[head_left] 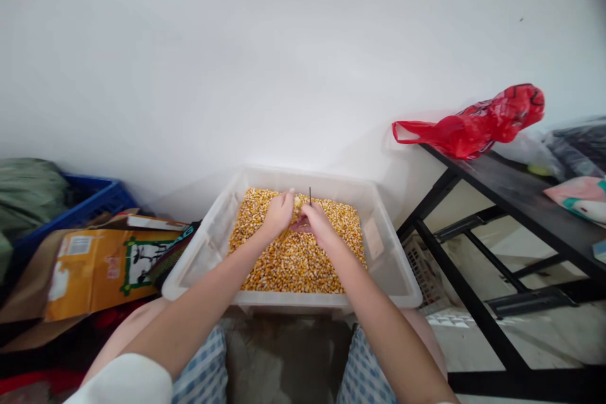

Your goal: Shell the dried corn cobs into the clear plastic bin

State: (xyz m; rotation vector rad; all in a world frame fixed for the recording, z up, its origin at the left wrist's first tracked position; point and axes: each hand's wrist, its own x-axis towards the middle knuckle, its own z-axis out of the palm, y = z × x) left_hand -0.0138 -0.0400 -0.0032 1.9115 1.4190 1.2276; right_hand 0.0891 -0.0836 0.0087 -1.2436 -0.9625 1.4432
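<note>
A translucent plastic bin [213, 265] holds loose yellow and white corn kernels [288, 262]. Above the kernels, near the bin's middle, my two hands are close together. My left hand [279, 213] is closed around a corn cob [297, 201], whose pale yellow end shows between the hands. My right hand [315, 222] is closed on a thin dark rod [310, 196] that sticks upward beside the cob. The rod's lower part is hidden by the fingers, so its exact kind does not show.
Behind the bin rises a white wall [284, 63]. A black-framed table [530, 202] stands at the right, with a red plastic bag [478, 123] on it. An orange cardboard box [95, 271] and a blue crate [101, 199] are at the left.
</note>
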